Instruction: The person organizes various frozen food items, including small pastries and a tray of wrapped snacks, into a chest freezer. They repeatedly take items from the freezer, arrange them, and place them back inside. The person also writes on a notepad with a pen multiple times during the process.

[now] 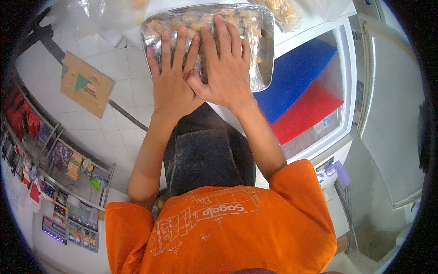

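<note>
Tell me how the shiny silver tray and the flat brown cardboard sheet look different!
The shiny silver rectangular tray holds golden-brown pieces under clear plastic wrap; the flat brown cardboard sheet shows a green printed patch. The tray has rounded corners; the cardboard has sharper ones. The left hand and right hand rest on the tray's wrap; neither touches the cardboard. Both are roughly four-sided.

Twelve o'clock: tan food pieces (248, 20) blurred by shiny cling film (256, 59), partly hidden under left hand (174, 86) and right hand (226, 75). One o'clock: snack bag (281, 13) cut off at top. Eight o'clock: wall-rack goods (83, 232) too small to tell.
</note>
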Motion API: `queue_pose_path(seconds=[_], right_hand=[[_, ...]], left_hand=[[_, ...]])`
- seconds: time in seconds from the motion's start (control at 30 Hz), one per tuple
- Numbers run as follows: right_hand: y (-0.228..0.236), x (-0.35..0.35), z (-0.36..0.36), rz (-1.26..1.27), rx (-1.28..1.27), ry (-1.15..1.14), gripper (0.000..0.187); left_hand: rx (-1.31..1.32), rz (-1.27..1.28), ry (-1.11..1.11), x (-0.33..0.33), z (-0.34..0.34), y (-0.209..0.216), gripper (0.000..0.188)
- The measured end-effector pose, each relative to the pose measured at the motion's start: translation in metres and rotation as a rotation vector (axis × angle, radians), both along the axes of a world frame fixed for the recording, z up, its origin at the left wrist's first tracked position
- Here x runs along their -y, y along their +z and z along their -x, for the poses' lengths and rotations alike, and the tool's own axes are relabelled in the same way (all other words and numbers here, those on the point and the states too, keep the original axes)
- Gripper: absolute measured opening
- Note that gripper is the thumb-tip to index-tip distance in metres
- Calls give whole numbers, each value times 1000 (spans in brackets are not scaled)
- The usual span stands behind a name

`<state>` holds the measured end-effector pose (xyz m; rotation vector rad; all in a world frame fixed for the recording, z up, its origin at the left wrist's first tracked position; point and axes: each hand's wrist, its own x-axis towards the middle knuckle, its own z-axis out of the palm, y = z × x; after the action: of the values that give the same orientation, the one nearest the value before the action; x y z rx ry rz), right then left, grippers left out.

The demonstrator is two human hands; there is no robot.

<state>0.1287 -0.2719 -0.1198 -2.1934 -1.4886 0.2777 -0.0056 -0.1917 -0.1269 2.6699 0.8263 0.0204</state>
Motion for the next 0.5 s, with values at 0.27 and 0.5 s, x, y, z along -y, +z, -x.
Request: queue_pose_path(seconds=[0.27, 0.5], right_hand=[[-1, 11, 19, -7, -68, -92, 69], [-2, 10, 24, -48, -94, -177, 52]], left_hand=[[16, -16, -16, -2, 0, -1, 81], [62, -2, -79, -21, -13, 3, 82]])
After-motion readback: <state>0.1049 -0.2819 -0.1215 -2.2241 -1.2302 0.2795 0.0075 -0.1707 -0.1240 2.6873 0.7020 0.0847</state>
